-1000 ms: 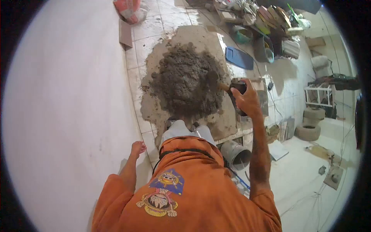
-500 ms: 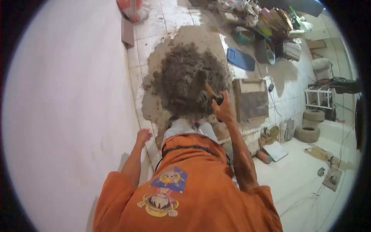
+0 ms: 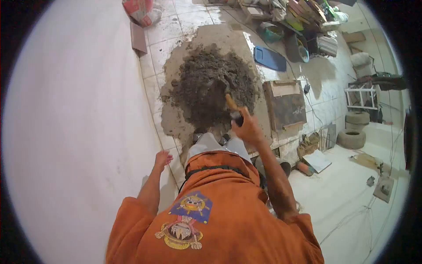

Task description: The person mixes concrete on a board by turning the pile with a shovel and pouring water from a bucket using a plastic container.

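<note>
A dark, wet heap of mortar-like mix [image 3: 202, 75] lies on the tiled floor in front of my feet. My right hand [image 3: 246, 127] is wrapped round the handle of a tool [image 3: 231, 102], whose mortar-covered head rests in the heap and is hard to make out. Beside the white wall, my left hand [image 3: 164, 159] hangs with its fingers apart and nothing in it.
Right of the heap lie a wooden board [image 3: 286, 108] and a blue plastic lid or tray [image 3: 270, 59]. Buckets [image 3: 297, 46] and clutter stand at the back right. Tyres [image 3: 351, 138] are at the right. A bag [image 3: 140, 11] stands by the left wall [image 3: 79, 123].
My right hand and the tool have moved slightly left and nearer to my body. The tool's head has shifted left within the heap. The view has tilted a little.
</note>
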Demonstrator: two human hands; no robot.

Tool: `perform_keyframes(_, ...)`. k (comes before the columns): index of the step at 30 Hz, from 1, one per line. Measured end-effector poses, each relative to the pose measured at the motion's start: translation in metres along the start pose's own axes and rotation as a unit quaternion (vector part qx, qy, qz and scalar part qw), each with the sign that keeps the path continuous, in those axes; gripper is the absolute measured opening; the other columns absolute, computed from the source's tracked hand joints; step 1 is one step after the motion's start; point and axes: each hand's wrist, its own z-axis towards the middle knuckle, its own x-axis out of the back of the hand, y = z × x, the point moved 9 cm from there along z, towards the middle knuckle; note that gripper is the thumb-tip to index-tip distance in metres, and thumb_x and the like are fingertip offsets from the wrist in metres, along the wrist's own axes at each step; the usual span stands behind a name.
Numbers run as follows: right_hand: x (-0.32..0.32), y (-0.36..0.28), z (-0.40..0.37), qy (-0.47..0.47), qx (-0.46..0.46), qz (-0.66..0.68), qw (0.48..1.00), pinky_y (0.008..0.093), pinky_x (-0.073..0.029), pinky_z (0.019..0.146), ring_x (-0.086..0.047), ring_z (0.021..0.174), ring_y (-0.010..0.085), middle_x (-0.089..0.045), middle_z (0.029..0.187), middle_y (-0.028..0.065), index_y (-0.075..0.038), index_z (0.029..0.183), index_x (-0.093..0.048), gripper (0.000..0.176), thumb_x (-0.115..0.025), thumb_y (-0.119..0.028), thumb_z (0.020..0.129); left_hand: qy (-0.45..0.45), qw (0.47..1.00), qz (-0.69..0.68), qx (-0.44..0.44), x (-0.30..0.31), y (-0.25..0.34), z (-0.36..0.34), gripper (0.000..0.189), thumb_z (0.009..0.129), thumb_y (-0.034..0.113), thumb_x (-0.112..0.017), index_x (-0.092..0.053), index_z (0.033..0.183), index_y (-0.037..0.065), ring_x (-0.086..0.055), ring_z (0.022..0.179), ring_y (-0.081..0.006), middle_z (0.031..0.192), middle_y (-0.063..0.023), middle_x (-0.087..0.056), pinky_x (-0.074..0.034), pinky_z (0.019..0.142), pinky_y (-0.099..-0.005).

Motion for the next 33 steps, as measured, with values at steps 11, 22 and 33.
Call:
perform_keyframes(11, 0.21, -0.085, -0.019, 0.085, -0.019, 0.029, 0.996, 0.0364, -0.049, 0.066, -0.063, 0.076, 0.0256, -0.063, 0.079, 0.0164, -0.004, 0.105, -0.052, 0.033, -0.061, -0.025, 0.081, 0.029, 0.999, 0.017, 0.033, 0.036, -0.02, -0.01, 0.022, 0.085, 0.025, -0.049, -0.052, 0.099, 0.008, -0.061, 0.068, -0.0169, 0.08, -0.0075, -0.06, -0.047, 0.057, -0.0285)
perform_keyframes(22, 0.025, -0.008, 0.008, 0.024, -0.059, -0.006, 0.998, 0.0454, -0.046, 0.07, -0.059, 0.078, 0.0412, -0.059, 0.082, 0.0281, 0.0, 0.114, -0.045, 0.049, -0.061, -0.029, 0.077, 0.006, 1.0, -0.002, -0.028, 0.018, -0.003, -0.002, 0.026, 0.086, 0.026, -0.049, -0.053, 0.103, 0.006, -0.061, 0.073, -0.0171, 0.084, -0.0084, -0.061, -0.047, 0.062, -0.0275)
perform_keyframes(33, 0.145, -0.11, -0.021, -0.069, 0.14, -0.011, 0.988, 0.0353, -0.047, 0.056, -0.061, 0.061, 0.0288, -0.06, 0.068, 0.0158, -0.003, 0.107, -0.05, 0.038, -0.065, -0.015, 0.074, 0.057, 0.997, 0.038, 0.045, 0.054, -0.027, -0.03, 0.028, 0.086, 0.026, -0.05, -0.052, 0.104, 0.004, -0.061, 0.069, -0.0168, 0.081, -0.0094, -0.061, -0.047, 0.058, -0.0266)
